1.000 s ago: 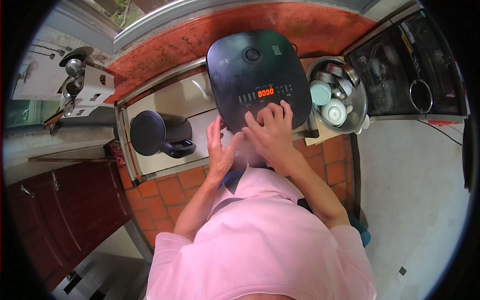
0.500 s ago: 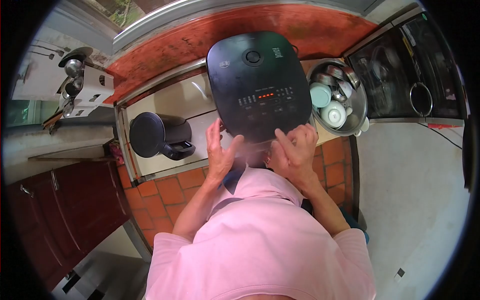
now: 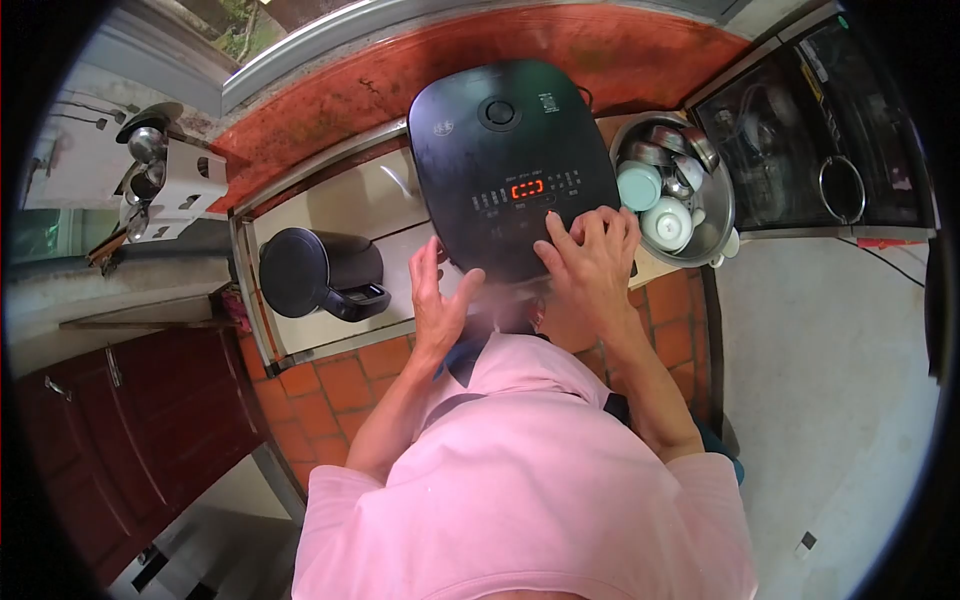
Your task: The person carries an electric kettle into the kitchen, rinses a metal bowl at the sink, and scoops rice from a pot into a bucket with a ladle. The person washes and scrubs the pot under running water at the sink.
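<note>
In front of me is a black rice cooker (image 3: pixel 510 140) with its lid closed, a round steam vent at the back and a lit red display (image 3: pixel 527 189). My right hand (image 3: pixel 595 262) is over the front right of the lid, its index fingertip at the control panel just below the display. Its fingers are partly spread and hold nothing. By the front left edge of the cooker, my left hand (image 3: pixel 438 303) is open with thumb and fingers apart. Whether it touches the cooker I cannot tell.
A black electric kettle (image 3: pixel 292 272) stands on the left of the counter. Right of the cooker, a metal basin (image 3: pixel 726 215) holds several bowls and cups. A dark glass-fronted cabinet (image 3: pixel 790 150) is at the far right. Utensils hang in a white holder (image 3: pixel 187 185) on the left.
My right hand has moved forward onto the control panel. The display has changed from a dashed row to a lit rectangular outline. My left hand stays nearly in place.
</note>
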{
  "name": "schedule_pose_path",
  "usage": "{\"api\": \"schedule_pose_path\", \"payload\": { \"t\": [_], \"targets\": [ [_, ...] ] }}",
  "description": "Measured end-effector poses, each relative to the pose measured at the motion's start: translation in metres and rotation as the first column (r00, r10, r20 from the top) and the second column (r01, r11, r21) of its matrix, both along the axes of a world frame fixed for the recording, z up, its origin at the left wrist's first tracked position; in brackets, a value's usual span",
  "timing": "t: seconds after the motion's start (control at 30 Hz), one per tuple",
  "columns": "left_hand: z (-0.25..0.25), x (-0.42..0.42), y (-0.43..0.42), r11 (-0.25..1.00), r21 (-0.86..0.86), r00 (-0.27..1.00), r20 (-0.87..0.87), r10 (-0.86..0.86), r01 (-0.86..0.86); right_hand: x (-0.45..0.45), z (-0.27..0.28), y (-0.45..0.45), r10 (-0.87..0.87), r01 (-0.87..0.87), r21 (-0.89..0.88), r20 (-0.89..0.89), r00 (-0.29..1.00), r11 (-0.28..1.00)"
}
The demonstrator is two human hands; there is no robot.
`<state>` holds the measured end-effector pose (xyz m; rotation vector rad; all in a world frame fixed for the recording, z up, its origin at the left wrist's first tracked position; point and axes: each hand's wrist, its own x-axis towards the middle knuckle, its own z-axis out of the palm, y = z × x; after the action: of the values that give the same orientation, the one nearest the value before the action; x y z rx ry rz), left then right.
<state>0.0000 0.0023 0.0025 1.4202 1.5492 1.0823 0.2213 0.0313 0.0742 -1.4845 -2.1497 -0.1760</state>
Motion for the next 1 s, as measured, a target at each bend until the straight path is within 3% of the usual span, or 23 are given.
{"api": "schedule_pose_path", "payload": {
  "t": [0.3, 0.5, 0.6, 0.8, 1.0],
  "targets": [
    [-0.005, -0.001, -0.001, 1.0, 0.028, 0.999, -0.037, 0.007, -0.006, 0.013, -0.001, -0.033, -0.021, 0.014, -0.078, -0.093, 0.995, 0.997],
    [-0.005, 0.0, 0.001, 1.0, 0.011, 1.0, -0.005, 0.006, -0.006, 0.02, 0.015, 0.0, -0.076, 0.081, 0.076, -0.067, 0.995, 0.994],
    [-0.003, 0.001, 0.0, 1.0, -0.004, 1.0, -0.002, 0.016, -0.016, 0.023, -0.01, 0.005, -0.067, 0.066, 0.051, 0.015, 0.998, 0.997],
    [0.005, 0.001, -0.002, 1.0, -0.03, 1.0, 0.012, 0.007, -0.007, 0.022, 0.0, -0.008, -0.069, 0.07, -0.014, 0.041, 0.997, 0.997],
    [-0.008, -0.003, -0.014, 0.997, -0.079, 0.999, 0.03, 0.022, -0.02, 0.025, 0.0, -0.068, 0.003, -0.012, -0.15, -0.06, 0.998, 0.989]
  ]
}}
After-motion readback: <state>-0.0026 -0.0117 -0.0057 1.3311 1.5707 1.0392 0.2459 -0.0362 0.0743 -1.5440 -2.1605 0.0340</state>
